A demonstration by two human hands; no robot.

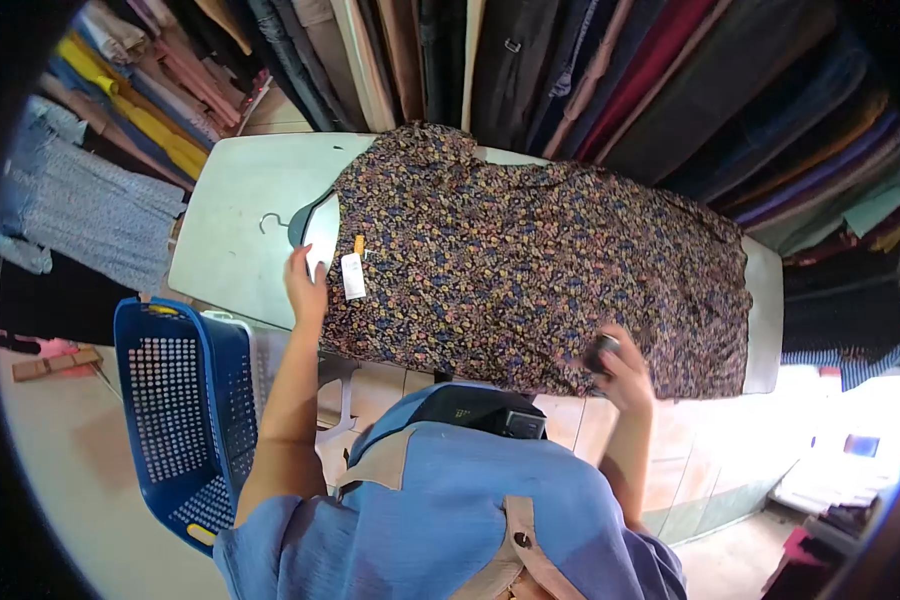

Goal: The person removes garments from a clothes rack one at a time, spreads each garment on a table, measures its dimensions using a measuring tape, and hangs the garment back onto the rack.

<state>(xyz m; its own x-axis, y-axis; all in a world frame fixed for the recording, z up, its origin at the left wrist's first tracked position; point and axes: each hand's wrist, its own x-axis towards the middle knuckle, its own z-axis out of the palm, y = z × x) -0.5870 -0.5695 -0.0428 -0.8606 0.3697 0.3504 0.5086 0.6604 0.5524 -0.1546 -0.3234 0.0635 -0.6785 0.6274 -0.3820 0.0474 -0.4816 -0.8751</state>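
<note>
A dark floral dress (pixel 510 260) lies spread across a white table (pixel 240 190), its neck toward the left. In the neck opening is a dark hanger (pixel 311 213), its metal hook pointing left. My left hand (pixel 308 285) is at the neckline by the hanger's lower arm, fingers partly bent; whether it grips anything is unclear. A white tag (pixel 353 276) with an orange label lies just right of it. Over the dress's lower edge, my right hand (pixel 625 372) is closed around a small dark object (pixel 600 353), blurred and hard to identify.
Hanging clothes (pixel 530 70) line the far side of the table, with more garments (pixel 100 210) at the left. A blue perforated basket (pixel 170 400) stands at the lower left. Dark folded items (pixel 840 530) are at the lower right.
</note>
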